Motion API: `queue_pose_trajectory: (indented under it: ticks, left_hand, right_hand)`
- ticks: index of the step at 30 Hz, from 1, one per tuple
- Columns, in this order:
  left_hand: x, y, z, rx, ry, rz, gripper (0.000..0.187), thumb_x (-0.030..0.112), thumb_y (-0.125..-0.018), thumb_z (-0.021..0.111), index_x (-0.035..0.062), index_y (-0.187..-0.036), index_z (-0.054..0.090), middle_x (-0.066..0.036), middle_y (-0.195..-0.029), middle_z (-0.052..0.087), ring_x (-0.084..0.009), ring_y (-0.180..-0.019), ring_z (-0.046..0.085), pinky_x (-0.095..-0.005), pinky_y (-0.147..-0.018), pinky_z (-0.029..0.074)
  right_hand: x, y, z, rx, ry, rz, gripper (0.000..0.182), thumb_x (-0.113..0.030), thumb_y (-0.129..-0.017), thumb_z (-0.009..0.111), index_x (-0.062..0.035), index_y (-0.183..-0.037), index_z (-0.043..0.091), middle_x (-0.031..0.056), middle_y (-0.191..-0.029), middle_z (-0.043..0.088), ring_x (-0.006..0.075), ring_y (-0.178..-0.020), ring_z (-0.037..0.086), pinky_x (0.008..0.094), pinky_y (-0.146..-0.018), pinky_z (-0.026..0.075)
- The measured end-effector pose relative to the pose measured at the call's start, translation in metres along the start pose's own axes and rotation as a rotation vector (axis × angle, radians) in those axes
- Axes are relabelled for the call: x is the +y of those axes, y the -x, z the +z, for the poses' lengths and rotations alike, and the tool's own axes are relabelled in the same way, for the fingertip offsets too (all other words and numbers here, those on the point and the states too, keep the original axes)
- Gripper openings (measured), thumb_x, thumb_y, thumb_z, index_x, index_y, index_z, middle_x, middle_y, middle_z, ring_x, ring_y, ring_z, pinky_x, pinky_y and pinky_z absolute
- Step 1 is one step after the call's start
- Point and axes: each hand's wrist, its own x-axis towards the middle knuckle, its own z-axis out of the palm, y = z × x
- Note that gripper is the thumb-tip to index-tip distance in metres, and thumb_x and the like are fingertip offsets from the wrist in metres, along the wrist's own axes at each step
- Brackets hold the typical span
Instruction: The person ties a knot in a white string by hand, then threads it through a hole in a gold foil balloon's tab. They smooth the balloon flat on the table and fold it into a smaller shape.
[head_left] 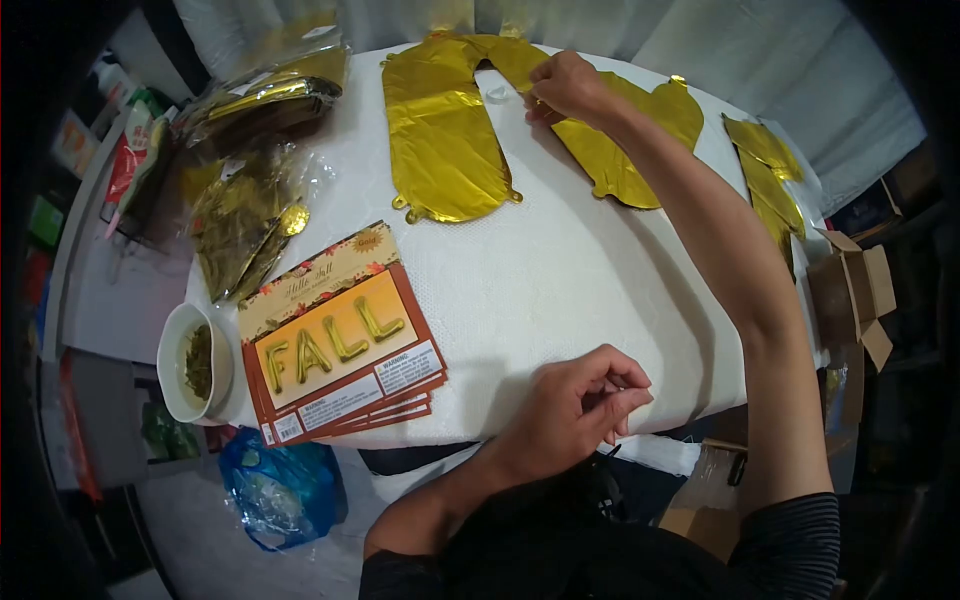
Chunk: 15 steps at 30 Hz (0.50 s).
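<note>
Flat gold foil balloons lie along the far side of the white table. My right hand (568, 92) reaches out to the gold foil balloon (628, 130) at the back, its fingers bent down on the foil's left part. Left of that hand lies the large curved gold foil balloon (440, 140). Near the table's front edge is my left hand (585, 400), its thumb and fingers pinched together; whatever may be between the fingertips is too small to name. A stack of printed cards (340, 335) reading FALL sits to its left.
Clear bags of gold foil (245, 215) lie at the left, beside a white bowl (170, 350) with bits inside. More folded gold foil (765, 180) lies at the far right. A blue plastic bag (280, 490) hangs below the front left edge. An open cardboard box (850, 290) stands right.
</note>
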Motion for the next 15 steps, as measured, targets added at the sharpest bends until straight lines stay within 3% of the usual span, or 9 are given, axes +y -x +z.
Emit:
queue_pose_trajectory:
  ticks: [1, 3, 4, 6, 8, 10, 11, 13, 15]
  left_hand:
    - [-0.001, 0.0, -0.001, 0.004, -0.012, 0.014, 0.013, 0.003, -0.099, 0.062, -0.0045, -0.109, 0.06, -0.008, -0.087, 0.067, -0.0085, -0.072, 0.064, -0.0225, -0.061, 0.055]
    - [-0.002, 0.001, 0.001, 0.03, -0.011, 0.05, 0.013, 0.004, -0.099, 0.062, -0.0061, -0.108, 0.06, -0.01, -0.089, 0.069, -0.0091, -0.07, 0.064, -0.0229, -0.061, 0.055]
    - [-0.002, 0.002, 0.002, 0.034, -0.01, 0.039, 0.013, 0.004, -0.099, 0.062, -0.0061, -0.108, 0.06, -0.01, -0.089, 0.069, -0.0091, -0.07, 0.064, -0.0229, -0.061, 0.055]
    - [-0.001, 0.003, 0.002, 0.058, -0.043, 0.081, 0.013, 0.003, -0.099, 0.062, -0.0065, -0.108, 0.06, -0.011, -0.091, 0.07, -0.0095, -0.069, 0.064, -0.0233, -0.06, 0.054]
    - [-0.004, 0.002, 0.004, 0.042, -0.019, 0.099, 0.012, 0.002, -0.1, 0.06, -0.0062, -0.109, 0.059, -0.012, -0.092, 0.07, -0.0094, -0.068, 0.064, -0.0236, -0.059, 0.054]
    - [-0.004, 0.004, 0.008, 0.126, 0.019, 0.091, 0.011, 0.005, -0.098, 0.063, -0.0038, -0.104, 0.062, -0.006, -0.081, 0.068, -0.0063, -0.065, 0.063, -0.0212, -0.056, 0.052]
    - [-0.004, 0.004, 0.007, 0.118, -0.043, 0.111, 0.011, 0.005, -0.099, 0.062, -0.0036, -0.105, 0.062, -0.007, -0.083, 0.07, -0.0065, -0.066, 0.063, -0.0211, -0.056, 0.052]
    - [-0.009, 0.01, 0.008, 0.113, -0.09, 0.162, 0.012, 0.005, -0.099, 0.061, -0.0035, -0.107, 0.063, -0.01, -0.087, 0.071, -0.0074, -0.066, 0.063, -0.0207, -0.057, 0.052]
    - [-0.012, 0.009, 0.009, 0.126, -0.111, 0.226, 0.012, 0.004, -0.099, 0.06, -0.0039, -0.108, 0.063, -0.012, -0.089, 0.072, -0.0081, -0.066, 0.062, -0.02, -0.056, 0.051]
  right_hand:
    - [0.0, 0.006, -0.002, 0.002, -0.003, 0.0, 0.034, -0.009, -0.096, 0.055, 0.0114, -0.122, 0.062, 0.02, -0.097, 0.072, 0.0235, -0.082, 0.075, 0.0346, -0.073, 0.063]
    - [-0.001, 0.026, -0.006, 0.199, 0.034, -0.097, 0.02, -0.012, -0.09, 0.063, 0.0058, -0.086, 0.07, 0.0146, -0.092, 0.075, 0.0185, -0.08, 0.076, 0.031, -0.062, 0.062]
    - [-0.003, 0.041, -0.007, 0.193, 0.027, -0.091, 0.02, -0.012, -0.09, 0.063, 0.0058, -0.086, 0.07, 0.0146, -0.092, 0.075, 0.0185, -0.08, 0.076, 0.031, -0.062, 0.062]
    - [-0.008, 0.078, -0.014, 0.291, 0.077, -0.207, 0.037, -0.02, -0.1, 0.06, 0.0025, -0.13, 0.063, 0.0128, -0.103, 0.075, 0.0169, -0.081, 0.074, 0.0287, -0.07, 0.062]
    - [-0.007, 0.128, -0.022, 0.341, 0.056, -0.333, 0.034, -0.024, -0.102, 0.06, -0.0005, -0.126, 0.067, 0.0108, -0.099, 0.076, 0.0139, -0.074, 0.072, 0.0263, -0.062, 0.059]
    - [-0.015, 0.186, -0.039, 0.254, -0.063, -0.263, 0.038, -0.024, -0.1, 0.065, -0.0006, -0.131, 0.064, 0.0103, -0.103, 0.075, 0.0119, -0.074, 0.07, 0.0256, -0.065, 0.059]
    - [-0.029, 0.226, -0.041, 0.26, -0.018, -0.16, 0.039, -0.025, -0.101, 0.063, 0.0007, -0.13, 0.063, 0.011, -0.104, 0.074, 0.0117, -0.077, 0.07, 0.0259, -0.068, 0.059]
    - [0.001, 0.284, -0.036, 0.2, 0.055, -0.215, 0.035, -0.025, -0.103, 0.06, 0.0005, -0.126, 0.066, 0.0112, -0.099, 0.074, 0.0116, -0.072, 0.069, 0.025, -0.062, 0.057]
    - [0.041, 0.332, -0.03, 0.023, 0.005, -0.51, 0.027, -0.022, -0.102, 0.06, -0.0017, -0.116, 0.07, 0.0102, -0.087, 0.074, 0.0104, -0.061, 0.065, 0.0229, -0.051, 0.052]
